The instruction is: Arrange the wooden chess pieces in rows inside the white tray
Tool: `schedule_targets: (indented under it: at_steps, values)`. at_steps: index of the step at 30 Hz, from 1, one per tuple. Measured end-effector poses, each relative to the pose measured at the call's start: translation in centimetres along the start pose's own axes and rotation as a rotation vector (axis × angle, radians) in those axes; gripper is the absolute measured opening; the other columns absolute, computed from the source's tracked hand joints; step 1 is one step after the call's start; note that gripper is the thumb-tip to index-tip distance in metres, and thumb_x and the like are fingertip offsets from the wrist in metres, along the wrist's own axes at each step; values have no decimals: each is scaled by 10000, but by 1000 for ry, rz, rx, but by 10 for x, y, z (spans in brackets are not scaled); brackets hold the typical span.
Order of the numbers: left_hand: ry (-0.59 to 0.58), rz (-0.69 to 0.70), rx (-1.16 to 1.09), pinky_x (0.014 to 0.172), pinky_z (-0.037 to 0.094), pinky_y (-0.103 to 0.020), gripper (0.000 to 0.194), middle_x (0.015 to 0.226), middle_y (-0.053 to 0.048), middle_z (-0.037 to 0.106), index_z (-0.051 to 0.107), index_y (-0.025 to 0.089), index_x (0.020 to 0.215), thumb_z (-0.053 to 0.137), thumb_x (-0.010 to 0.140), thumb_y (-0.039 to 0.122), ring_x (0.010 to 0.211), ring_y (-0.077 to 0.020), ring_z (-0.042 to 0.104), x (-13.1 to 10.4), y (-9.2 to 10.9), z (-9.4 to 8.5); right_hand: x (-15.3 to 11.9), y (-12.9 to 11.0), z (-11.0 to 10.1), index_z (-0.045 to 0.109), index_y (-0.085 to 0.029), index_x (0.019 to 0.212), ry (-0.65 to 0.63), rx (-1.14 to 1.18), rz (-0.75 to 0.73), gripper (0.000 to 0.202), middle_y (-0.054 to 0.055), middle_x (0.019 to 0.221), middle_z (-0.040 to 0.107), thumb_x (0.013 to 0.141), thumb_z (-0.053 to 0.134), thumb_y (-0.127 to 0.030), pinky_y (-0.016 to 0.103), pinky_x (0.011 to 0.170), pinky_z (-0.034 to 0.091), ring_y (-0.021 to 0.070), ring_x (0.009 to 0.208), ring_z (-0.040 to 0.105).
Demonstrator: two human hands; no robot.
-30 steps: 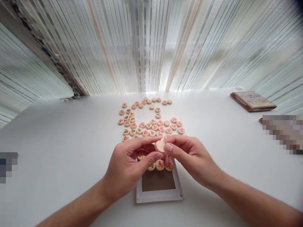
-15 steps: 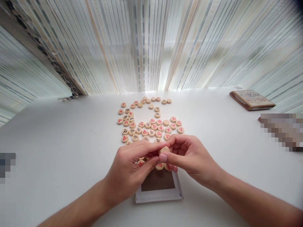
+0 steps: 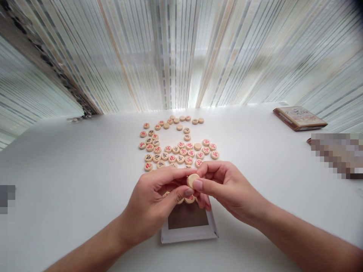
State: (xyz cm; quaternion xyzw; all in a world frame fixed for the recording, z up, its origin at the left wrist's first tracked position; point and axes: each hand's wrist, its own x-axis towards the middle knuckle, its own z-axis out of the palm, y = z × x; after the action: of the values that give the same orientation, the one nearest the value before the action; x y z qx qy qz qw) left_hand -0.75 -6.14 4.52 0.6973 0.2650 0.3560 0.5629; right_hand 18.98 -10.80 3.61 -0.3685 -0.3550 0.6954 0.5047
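Note:
My right hand (image 3: 227,187) pinches a round wooden xiangqi piece (image 3: 192,180) between thumb and fingers, its plain face turned toward me. From the other side, the curled index finger and thumb of my left hand (image 3: 159,198) meet the same piece. Below both hands lies a white box tray (image 3: 190,236) with a brown bottom. A few pieces, one a red-marked piece (image 3: 189,198), show at its far part, partly hidden by my fingers. Beyond my hands, many xiangqi pieces (image 3: 180,159) with red or black characters are spread on the white table; some show plain faces.
A brown printed box (image 3: 300,118) lies at the table's far right. Nearer on the right is a blurred-out object (image 3: 337,155), and another blurred patch (image 3: 7,198) is at the left edge. A striped string curtain (image 3: 181,56) hangs behind the table.
The held piece has tilted, so more of its plain face shows, and it has shifted slightly left with my right fingertips. The pieces on the table have kept their arrangement.

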Motion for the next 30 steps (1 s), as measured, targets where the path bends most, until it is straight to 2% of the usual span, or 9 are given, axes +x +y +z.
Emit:
schedule_targets:
  at_steps: [5, 9, 16, 19, 23, 26, 30]
  values:
    - [6, 97, 178, 801, 639, -283, 241, 944, -62, 850, 840, 217, 1204, 750, 982, 193, 800, -189, 787, -1, -1, -1, 0, -1, 2, 717, -160, 745, 32, -13, 13, 353, -10, 605, 710, 677, 1029, -309, 194, 492, 535, 102, 504, 630]
    - [25, 114, 198, 807, 630, -260, 259, 963, -55, 854, 833, 220, 1215, 757, 973, 169, 828, -179, 788, -1, -2, -3, 0, -4, 3, 721, -159, 739, 30, -34, 16, 371, 2, 632, 719, 651, 1040, -327, 208, 503, 539, 107, 521, 632]
    - [25, 106, 147, 861, 625, -230, 308, 997, 1, 837, 832, 298, 1214, 754, 969, 129, 865, -146, 794, 0, -2, -4, -1, -3, 3, 712, -159, 765, 30, 21, 27, 397, 3, 652, 748, 588, 1062, -220, 184, 512, 551, 102, 524, 656]
    - [5, 64, 98, 886, 632, -249, 308, 1002, 6, 833, 822, 319, 1230, 750, 983, 149, 889, -157, 804, -2, -3, -3, 0, -2, 2, 735, -152, 780, 8, 16, 10, 343, 18, 681, 762, 655, 1039, -248, 184, 525, 560, 107, 551, 676]
    - [-14, 9, 4, 819, 654, -246, 281, 981, -20, 830, 803, 261, 1251, 734, 999, 160, 859, -163, 802, -3, -5, -3, 0, -2, -1, 770, -144, 809, -41, -10, -36, 261, 38, 730, 781, 800, 961, -322, 185, 534, 572, 106, 571, 688]
    - [-19, 7, -59, 828, 659, -228, 292, 998, -16, 831, 801, 256, 1254, 725, 1000, 133, 887, -156, 805, -2, -5, -3, 0, -2, -2, 774, -144, 817, -68, -14, -50, 251, 48, 746, 790, 882, 899, -352, 176, 544, 586, 110, 600, 715]
    - [-10, 7, -102, 802, 660, -221, 276, 975, -19, 826, 810, 231, 1234, 732, 991, 125, 862, -153, 803, -1, -4, -2, 0, -2, -3, 776, -136, 822, -87, 5, -53, 262, 41, 720, 783, 923, 862, -362, 164, 547, 601, 109, 603, 735]
